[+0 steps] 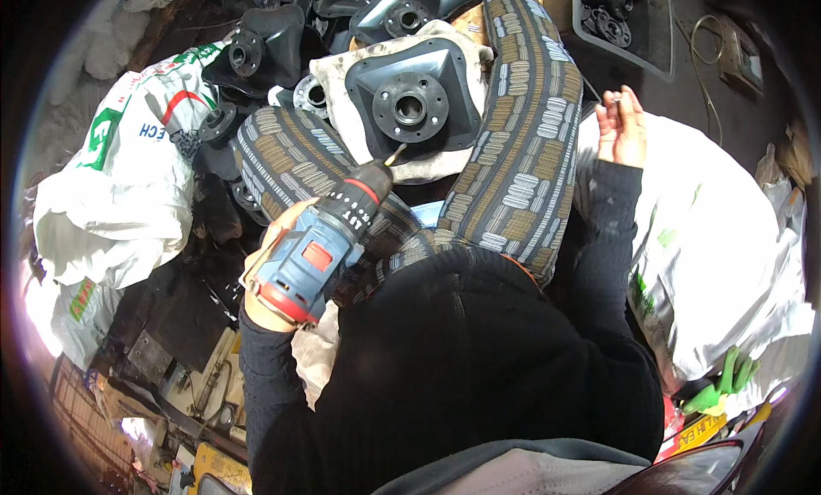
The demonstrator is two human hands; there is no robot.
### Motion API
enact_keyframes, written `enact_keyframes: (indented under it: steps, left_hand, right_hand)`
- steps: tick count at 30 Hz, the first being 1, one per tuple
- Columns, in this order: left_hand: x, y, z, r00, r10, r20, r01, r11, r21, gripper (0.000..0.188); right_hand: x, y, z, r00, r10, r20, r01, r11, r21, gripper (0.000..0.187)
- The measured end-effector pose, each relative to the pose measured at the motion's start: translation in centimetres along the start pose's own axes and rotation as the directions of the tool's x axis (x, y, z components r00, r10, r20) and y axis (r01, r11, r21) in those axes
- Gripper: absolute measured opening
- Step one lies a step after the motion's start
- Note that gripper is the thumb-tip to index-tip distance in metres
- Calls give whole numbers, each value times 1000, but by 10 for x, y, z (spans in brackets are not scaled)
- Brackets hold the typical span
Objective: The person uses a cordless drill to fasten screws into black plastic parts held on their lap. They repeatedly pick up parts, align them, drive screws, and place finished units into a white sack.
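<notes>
My left hand (272,245) is wrapped round a blue and black cordless drill (321,243) with red trim. Its bit points up and to the right, close to the near edge of a black square metal part (453,80). This part has a round hub flange (410,108) with a central bore and small bolt holes. It rests on a pale, stained cloth pad (338,72) between my legs. Off to the right, above a white sack, my right hand (622,127) is raised with its fingers pinched together. Something tiny may be at the fingertips, too small to name.
More black hub parts (248,55) are heaped at the back left. White sacks (128,187) bulge on the left, and another white sack (693,213) on the right. A grey bin (658,50) holds round metal pieces at the far right. Green gloves (723,384) lie lower right.
</notes>
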State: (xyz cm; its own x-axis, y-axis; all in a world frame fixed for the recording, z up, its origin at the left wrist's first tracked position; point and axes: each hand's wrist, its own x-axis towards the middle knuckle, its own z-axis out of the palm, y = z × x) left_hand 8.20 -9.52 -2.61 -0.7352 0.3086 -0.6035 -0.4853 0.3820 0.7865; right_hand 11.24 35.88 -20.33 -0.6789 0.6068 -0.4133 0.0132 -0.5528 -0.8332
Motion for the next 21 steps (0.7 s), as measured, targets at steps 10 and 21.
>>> enact_keyframes:
  steps: [10,21]
  left_hand:
    - [9,43,38,929,339,150,-369,889,272,55]
    - [14,22,41,988,132,79,-123,986,-109,43]
  right_hand:
    - [-106,40,122,684,490,540,-716,590,372,18]
    - [-116,39,120,713,461,528,-674,659,333,16]
